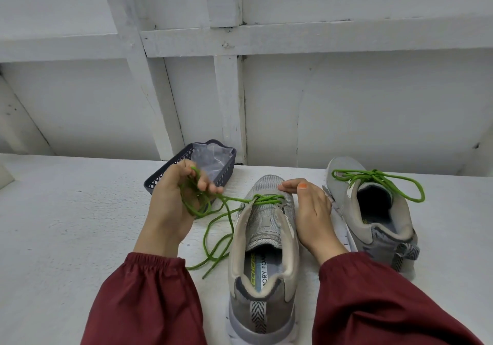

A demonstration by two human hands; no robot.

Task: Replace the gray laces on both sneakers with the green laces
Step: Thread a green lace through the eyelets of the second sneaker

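Near sneaker (pixel 262 227), insole reading "MORY FOA": green lace (pixel 266 199) threaded at the far eyelets, its loose strands bunched leftward in the gripping left hand (pixel 170 206). Right hand (pixel 312 211) clasps sneaker's right side.

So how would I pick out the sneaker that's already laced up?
Look at the white table by the white wall. Two gray sneakers stand there; take the right sneaker, beyond the right hand. Unlike the middle sneaker, its green lace is tied in a bow.
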